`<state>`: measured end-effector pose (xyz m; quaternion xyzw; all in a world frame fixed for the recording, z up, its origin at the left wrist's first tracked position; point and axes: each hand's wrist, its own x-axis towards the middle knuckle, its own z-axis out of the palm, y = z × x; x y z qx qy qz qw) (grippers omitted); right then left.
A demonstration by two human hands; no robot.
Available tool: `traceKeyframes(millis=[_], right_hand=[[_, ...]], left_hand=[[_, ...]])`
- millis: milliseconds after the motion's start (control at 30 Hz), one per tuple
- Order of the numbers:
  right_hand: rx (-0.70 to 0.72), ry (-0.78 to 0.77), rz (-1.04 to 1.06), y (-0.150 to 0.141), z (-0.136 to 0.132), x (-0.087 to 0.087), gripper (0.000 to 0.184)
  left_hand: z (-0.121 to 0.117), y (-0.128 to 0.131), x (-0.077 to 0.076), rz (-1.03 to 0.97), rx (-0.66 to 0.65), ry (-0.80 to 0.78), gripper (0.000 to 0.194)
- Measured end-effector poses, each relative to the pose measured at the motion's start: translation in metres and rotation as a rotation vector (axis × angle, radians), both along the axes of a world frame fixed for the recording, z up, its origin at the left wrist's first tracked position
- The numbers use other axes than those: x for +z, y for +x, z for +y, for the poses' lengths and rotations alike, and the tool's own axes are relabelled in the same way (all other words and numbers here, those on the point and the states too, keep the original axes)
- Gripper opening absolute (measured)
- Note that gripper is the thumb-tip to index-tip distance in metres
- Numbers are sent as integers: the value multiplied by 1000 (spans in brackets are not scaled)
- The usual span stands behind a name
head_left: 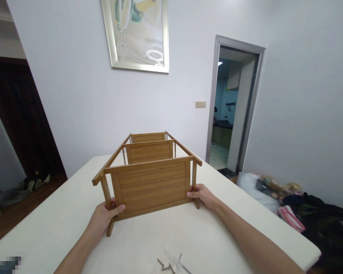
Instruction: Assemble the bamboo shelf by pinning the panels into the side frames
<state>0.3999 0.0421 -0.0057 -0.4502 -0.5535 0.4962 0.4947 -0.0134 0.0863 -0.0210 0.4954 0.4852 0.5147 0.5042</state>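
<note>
A brown wooden shelf rack (pixel 153 186) lies on its side on the white table, its near shelf panel facing me and two more panels behind it. My left hand (pixel 105 214) grips the near left corner, thumb on the panel's face and fingers around the side bar. At the near right corner my right hand (pixel 202 195) holds the other side bar, its thumb against the panel edge. Near the table's front lies a clear plastic bag (pixel 171 258) with several bronze-coloured screws (pixel 166 267) and a thin metal hex key (pixel 184 267).
The white table (pixel 54 217) reaches to the wall, where a framed picture (pixel 140 67) hangs. A doorway (pixel 221 152) opens at the right, beside a light switch (pixel 200 104). Clothes and bags (pixel 291 201) are heaped right of the table. A dark door (pixel 20 118) stands left.
</note>
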Motion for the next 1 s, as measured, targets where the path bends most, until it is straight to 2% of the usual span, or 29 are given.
traceKeyframes(millis=[300,567,767,1000], right_hand=[[40,-32,51,2,-3,8,36],[13,-27,16,-1,-7,12,36],[-91,38,-6,-9,-14,13,31],[-262,104,14,-29,-12,9,52]], left_hand=[[-4,1,6,-3,-47,19,52],[-3,1,3,-6,-31,19,54],[-6,4,4,-21,-59,15,54],[-9,7,9,-22,-53,8,56]])
